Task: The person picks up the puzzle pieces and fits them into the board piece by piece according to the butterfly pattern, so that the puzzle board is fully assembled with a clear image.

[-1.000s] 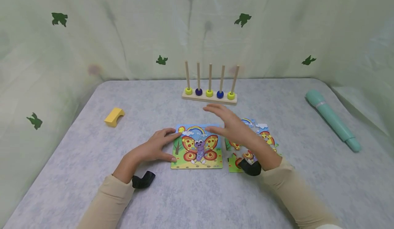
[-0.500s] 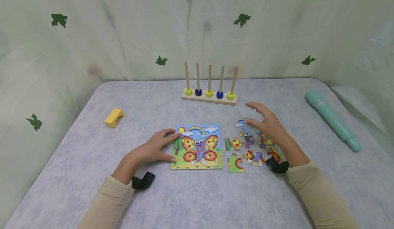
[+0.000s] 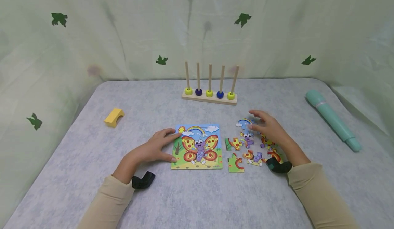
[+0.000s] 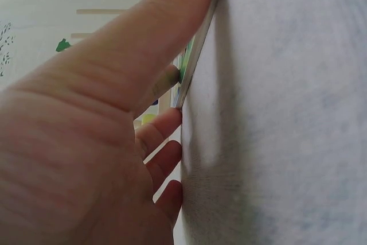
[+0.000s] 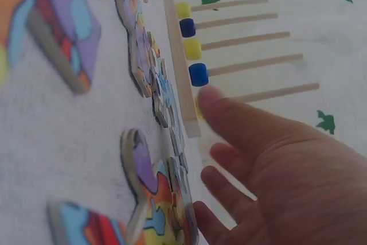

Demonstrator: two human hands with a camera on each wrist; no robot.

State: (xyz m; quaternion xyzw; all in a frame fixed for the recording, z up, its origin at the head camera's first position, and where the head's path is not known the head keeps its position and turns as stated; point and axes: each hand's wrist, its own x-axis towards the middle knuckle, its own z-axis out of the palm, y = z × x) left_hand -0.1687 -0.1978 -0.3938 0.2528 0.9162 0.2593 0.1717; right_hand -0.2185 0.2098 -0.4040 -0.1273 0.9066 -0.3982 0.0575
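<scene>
A square butterfly puzzle board (image 3: 200, 150) lies flat in the middle of the table. My left hand (image 3: 154, 147) rests at its left edge, with thumb and index fingertip on the board and the fingers fairly straight. To the right of the board lie several loose jigsaw pieces (image 3: 236, 164), some showing the butterfly's body and wings. My right hand (image 3: 271, 128) is over the far right pieces, thumb and fingers spread apart and nothing between them. Its fingertips are close to a rainbow piece (image 3: 244, 123). In the right wrist view the thumb stands apart from the loose pieces (image 5: 155, 199).
A wooden peg stand (image 3: 209, 99) with yellow and blue beads stands at the back. A yellow arch block (image 3: 114, 117) lies at the left, and a teal stick-shaped object (image 3: 333, 119) at the right. A pale curtain (image 3: 129, 34) hangs behind the table.
My right hand has moved right from above the board to the loose pieces, uncovering several of them, then lowered slightly. My left hand stays at the board's edge.
</scene>
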